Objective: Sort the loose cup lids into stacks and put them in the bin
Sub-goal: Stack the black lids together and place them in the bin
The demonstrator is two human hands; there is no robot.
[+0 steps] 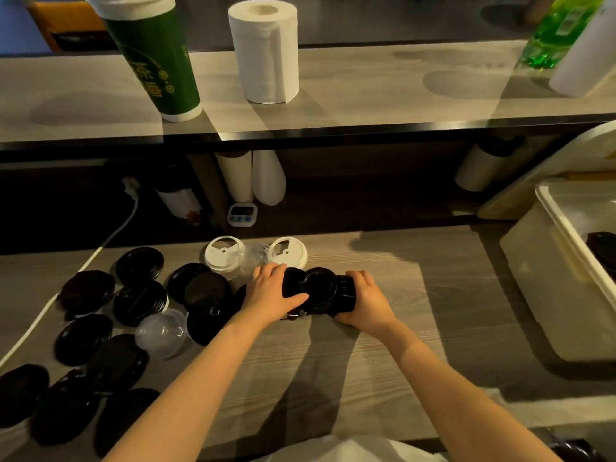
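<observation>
A stack of black cup lids (321,292) lies on its side on the wooden counter, held between both hands. My left hand (271,288) grips its left end, thumb across the front. My right hand (365,300) cups the right end. Several loose black lids (140,266) are scattered over the counter's left part, with a clear dome lid (163,333) among them. Two white lids (222,254) (289,251) and a clear lid (255,256) sit just behind my left hand. The white bin (546,295) stands at the right, with black lids (601,246) inside.
A raised shelf (366,105) above the counter carries a green cup (156,58), a paper roll (265,50) and a green bottle (553,31). Below it stand white cup stacks (250,176), a small timer (242,215) and a white cable (110,238).
</observation>
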